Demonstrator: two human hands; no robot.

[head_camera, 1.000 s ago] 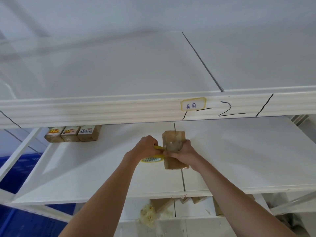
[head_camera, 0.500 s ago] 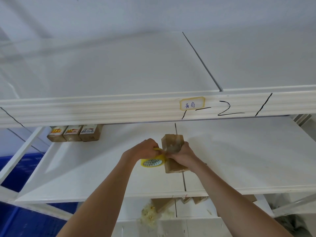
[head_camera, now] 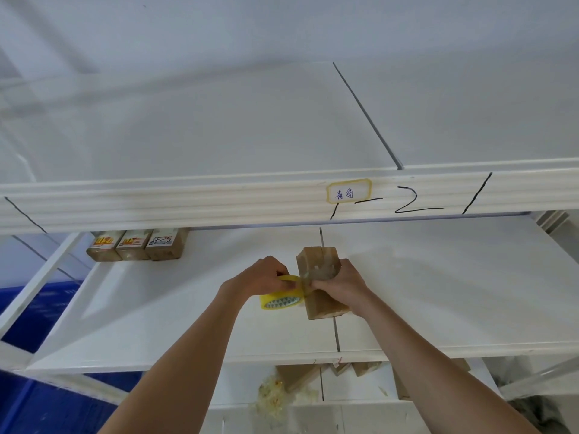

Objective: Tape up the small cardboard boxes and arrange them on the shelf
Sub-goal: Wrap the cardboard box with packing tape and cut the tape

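Observation:
A small brown cardboard box stands on end on the white middle shelf, over the seam between two panels. My right hand grips its right side, fingers curled over clear tape on its face. My left hand holds a yellow tape roll pressed against the box's left edge. Three taped boxes with printed labels sit in a row at the shelf's back left.
The upper shelf's front beam with a yellow-edged label and black marker lines hangs just above the hands. On the lower shelf lie more brown boxes and a heap of tape scraps. Blue crates stand at left.
The tape roll has come down lower along the box's left edge, with my left hand following it. The box and my right hand have stayed in place.

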